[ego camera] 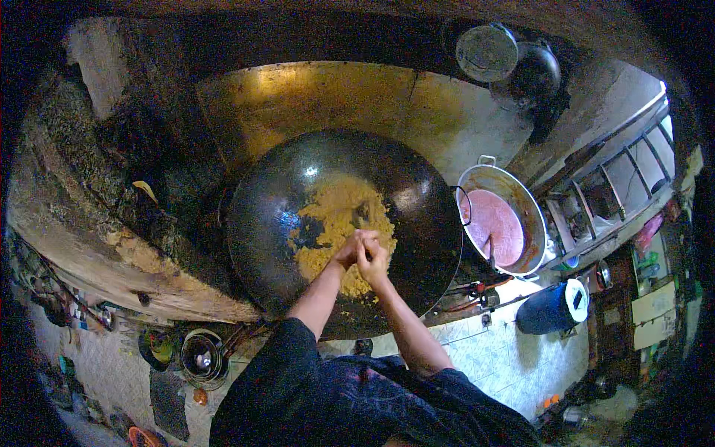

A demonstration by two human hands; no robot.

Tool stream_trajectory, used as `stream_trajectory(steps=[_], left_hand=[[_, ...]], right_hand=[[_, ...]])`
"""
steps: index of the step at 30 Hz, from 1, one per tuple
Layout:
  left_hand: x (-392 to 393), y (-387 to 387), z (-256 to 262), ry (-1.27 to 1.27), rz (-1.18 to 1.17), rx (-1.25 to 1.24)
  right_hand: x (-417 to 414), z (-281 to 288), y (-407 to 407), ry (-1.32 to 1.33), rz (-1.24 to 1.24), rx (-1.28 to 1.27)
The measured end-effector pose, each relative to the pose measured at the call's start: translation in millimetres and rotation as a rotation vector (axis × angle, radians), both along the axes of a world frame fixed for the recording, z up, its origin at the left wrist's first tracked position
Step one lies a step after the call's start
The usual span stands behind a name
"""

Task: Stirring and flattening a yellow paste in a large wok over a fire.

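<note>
In the middle of a large dark metal wok (pixel 262 234) lies a spread mass of yellow, crumbly food (pixel 329 201). Over its near right part, my left hand (pixel 349 250) and my right hand (pixel 374 258) are pressed together, both closed on the handle of a stirring tool. Only a dark, blurred part of that stirring tool (pixel 362 212) shows just beyond my fingers, against the food. Most of the handle is hidden by my hands. Dark patches of bare wok show through the food on its left side.
At the wok's right stands a metal pot (pixel 533 223) holding pink liquid (pixel 491 215), with a utensil (pixel 491 251) leaning inside. A blue barrel (pixel 544 310) is on the tiled floor. Stacked bowls (pixel 201 357) sit low left. A rough ledge (pixel 139 251) borders the wok's left.
</note>
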State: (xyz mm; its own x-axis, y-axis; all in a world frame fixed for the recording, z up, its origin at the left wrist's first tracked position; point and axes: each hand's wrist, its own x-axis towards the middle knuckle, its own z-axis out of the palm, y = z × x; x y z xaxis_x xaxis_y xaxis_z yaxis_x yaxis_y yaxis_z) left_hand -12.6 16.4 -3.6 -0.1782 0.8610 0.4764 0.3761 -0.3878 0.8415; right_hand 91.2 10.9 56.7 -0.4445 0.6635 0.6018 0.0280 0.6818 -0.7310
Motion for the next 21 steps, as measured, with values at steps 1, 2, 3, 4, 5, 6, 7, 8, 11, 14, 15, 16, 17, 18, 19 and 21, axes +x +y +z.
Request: stream_trajectory(steps=[1, 2, 3, 4, 5, 6, 7, 8, 11, 14, 15, 16, 17, 18, 19, 21], left_hand=[[0, -5, 21, 0.177, 0.054, 0.018], [5, -8, 37, 0.179, 0.05, 0.025], [16, -18, 44, 0.244, 0.093, -0.042], [19, -32, 41, 0.31, 0.162, -0.116], [32, -40, 38, 0.281, 0.263, 0.067], [34, -35, 23, 0.479, 0.323, 0.06], [49, -23, 15, 0.672, 0.347, 0.06], [83, -46, 60, 0.651, 0.312, 0.034], [104, -88, 201, 0.394, 0.359, 0.07], [111, -84, 185, 0.217, 0.316, -0.09], [106, -80, 173, 0.169, 0.291, -0.109], [98, -71, 151, 0.222, 0.426, 0.157], [89, -59, 131, 0.351, 0.406, 0.066], [82, -53, 116, 0.44, 0.428, 0.064], [72, -48, 117, 0.4, 0.323, -0.028], [49, -23, 58, 0.495, 0.277, -0.065]], right_hand=[[9, 4, -3, -0.016, -0.008, -0.089], [13, 14, -5, -0.013, -0.012, -0.083], [22, 22, -12, 0.047, 0.018, -0.14], [24, 32, -21, 0.107, 0.073, -0.201], [38, 44, -23, -0.041, 0.171, -0.371], [41, 78, -27, -0.169, 0.189, -0.317], [56, 45, -7, -0.173, -0.007, -0.158], [74, 76, -12, -0.033, -0.061, -0.101], [73, 219, -56, 0.034, 0.082, -0.14], [67, 228, -60, -0.01, -0.039, -0.265], [57, 213, -57, 0.023, -0.059, -0.172], [51, 178, -45, -0.017, -0.059, -0.114], [46, 153, -37, 0.042, -0.071, -0.081], [46, 120, -24, 0.069, -0.021, -0.077], [51, 87, -10, 0.0, 0.0, -0.107], [43, 45, 0, 0.01, -0.013, 0.019]])
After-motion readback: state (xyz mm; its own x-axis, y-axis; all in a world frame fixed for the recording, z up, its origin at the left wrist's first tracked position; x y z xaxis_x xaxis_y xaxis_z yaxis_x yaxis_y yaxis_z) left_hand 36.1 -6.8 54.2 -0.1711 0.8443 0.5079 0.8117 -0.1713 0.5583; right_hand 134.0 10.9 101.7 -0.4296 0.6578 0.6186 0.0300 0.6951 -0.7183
